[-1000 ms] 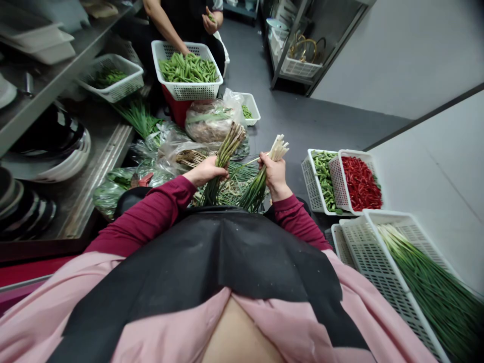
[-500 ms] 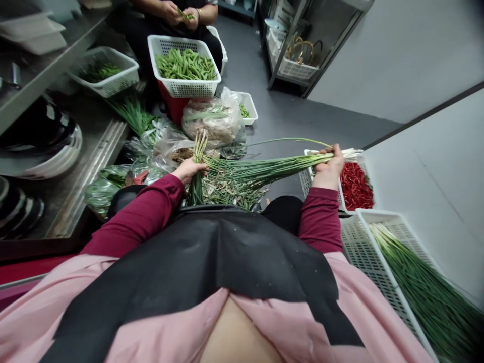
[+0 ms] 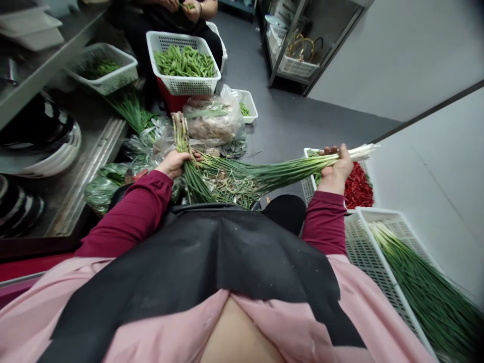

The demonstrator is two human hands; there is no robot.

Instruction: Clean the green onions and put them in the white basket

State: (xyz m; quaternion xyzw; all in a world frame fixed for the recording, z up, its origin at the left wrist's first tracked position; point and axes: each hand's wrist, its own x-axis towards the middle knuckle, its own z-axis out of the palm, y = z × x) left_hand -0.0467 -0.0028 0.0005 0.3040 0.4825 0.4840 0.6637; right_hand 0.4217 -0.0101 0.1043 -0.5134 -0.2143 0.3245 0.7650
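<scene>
My left hand (image 3: pixel 176 164) is closed around an upright bunch of scallions (image 3: pixel 180 131), their brownish stem ends pointing up and green leaves hanging below. My right hand (image 3: pixel 336 169) grips a second bunch of scallions (image 3: pixel 282 171) near its white ends, which stick out to the right. The long green leaves of that bunch stretch leftward across my lap to my left hand; whether that hand also pinches their tips I cannot tell. Beneath the leaves lies a heap of scallion scraps (image 3: pixel 230 187).
A white basket of scallions (image 3: pixel 393 297) stands at my right, near red chilies (image 3: pixel 357 189). Ahead are a basket of green pods (image 3: pixel 185 80) and a plastic bag (image 3: pixel 215 118). A co-worker's hand (image 3: pixel 192 10) shows at the top. A metal shelf (image 3: pixel 83 196) borders the left.
My hands have moved farther apart, the left one leftward, the right one slightly rightward. A stray leaf above the right bunch has dropped from view. The co-worker's hands have shifted up.
</scene>
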